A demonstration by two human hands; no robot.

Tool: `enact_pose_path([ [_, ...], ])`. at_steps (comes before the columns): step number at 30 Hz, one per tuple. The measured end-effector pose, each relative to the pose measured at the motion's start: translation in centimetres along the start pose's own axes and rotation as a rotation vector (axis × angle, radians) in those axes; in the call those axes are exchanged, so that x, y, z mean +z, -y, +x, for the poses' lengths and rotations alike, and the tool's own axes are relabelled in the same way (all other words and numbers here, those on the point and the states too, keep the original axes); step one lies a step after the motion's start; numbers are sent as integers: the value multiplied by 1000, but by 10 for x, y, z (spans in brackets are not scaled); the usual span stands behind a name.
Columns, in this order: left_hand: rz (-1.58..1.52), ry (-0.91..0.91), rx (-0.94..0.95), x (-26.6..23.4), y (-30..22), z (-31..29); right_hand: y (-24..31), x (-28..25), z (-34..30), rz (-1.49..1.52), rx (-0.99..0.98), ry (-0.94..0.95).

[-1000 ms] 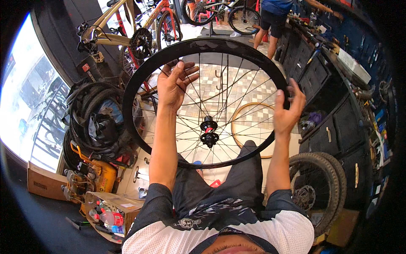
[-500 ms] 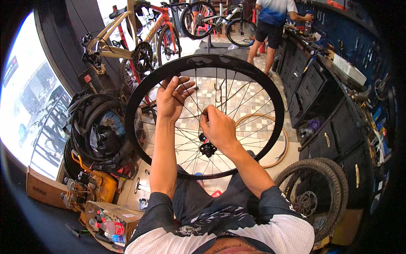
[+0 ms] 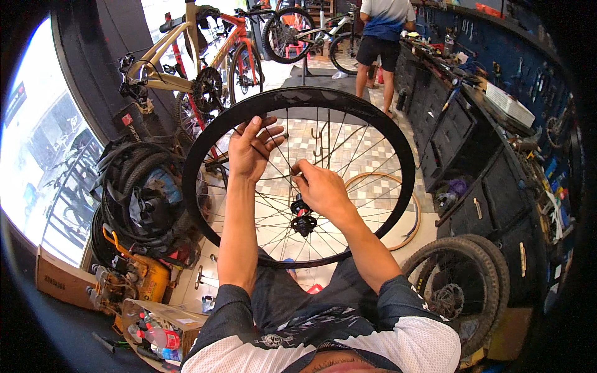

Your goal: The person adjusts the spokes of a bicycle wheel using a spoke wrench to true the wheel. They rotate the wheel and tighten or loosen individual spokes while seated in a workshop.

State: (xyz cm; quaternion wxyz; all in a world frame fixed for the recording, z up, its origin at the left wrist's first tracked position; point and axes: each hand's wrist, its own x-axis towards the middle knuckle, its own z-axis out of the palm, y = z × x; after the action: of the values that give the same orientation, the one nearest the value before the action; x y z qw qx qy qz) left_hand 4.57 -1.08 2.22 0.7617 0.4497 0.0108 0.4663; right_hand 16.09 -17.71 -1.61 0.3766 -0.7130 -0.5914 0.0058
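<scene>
A bicycle wheel with a deep black rim (image 3: 405,161) stands upright in front of me, its lower part by my legs. Thin dark spokes run from the rim to the black hub (image 3: 303,224). My left hand (image 3: 247,151) is inside the rim at the upper left, palm turned toward me. Its fingers are apart and loosely curled among the spokes, the thumb pointing up. My right hand (image 3: 322,191) is above the hub, thumb and forefinger pinched on a spoke (image 3: 290,149). The fingertips partly hide the spot they grip.
Bikes, including one with a tan frame (image 3: 165,56), stand beyond the wheel. Tyres (image 3: 134,180) are heaped at left, near a yellow machine (image 3: 152,273) and a cardboard box of bottles (image 3: 186,320). Knobby wheels (image 3: 491,273) and dark cabinets (image 3: 448,133) line the right. Another person (image 3: 382,43) stands behind.
The wheel's top leans a little lower in view, and my right hand has shifted slightly down with it. The pinch stays. The other person has moved left and drawn an arm in.
</scene>
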Motion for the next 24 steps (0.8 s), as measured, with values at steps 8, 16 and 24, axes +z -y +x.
enact_pose_path([
  [8,19,-29,-38,0,-5,1,3,-5,9,352,-37,74],
  [16,6,-8,-41,0,-7,1,5,-8,24,327,-69,74],
  [24,22,11,-19,2,-9,-3,16,-5,21,349,-45,-26],
])
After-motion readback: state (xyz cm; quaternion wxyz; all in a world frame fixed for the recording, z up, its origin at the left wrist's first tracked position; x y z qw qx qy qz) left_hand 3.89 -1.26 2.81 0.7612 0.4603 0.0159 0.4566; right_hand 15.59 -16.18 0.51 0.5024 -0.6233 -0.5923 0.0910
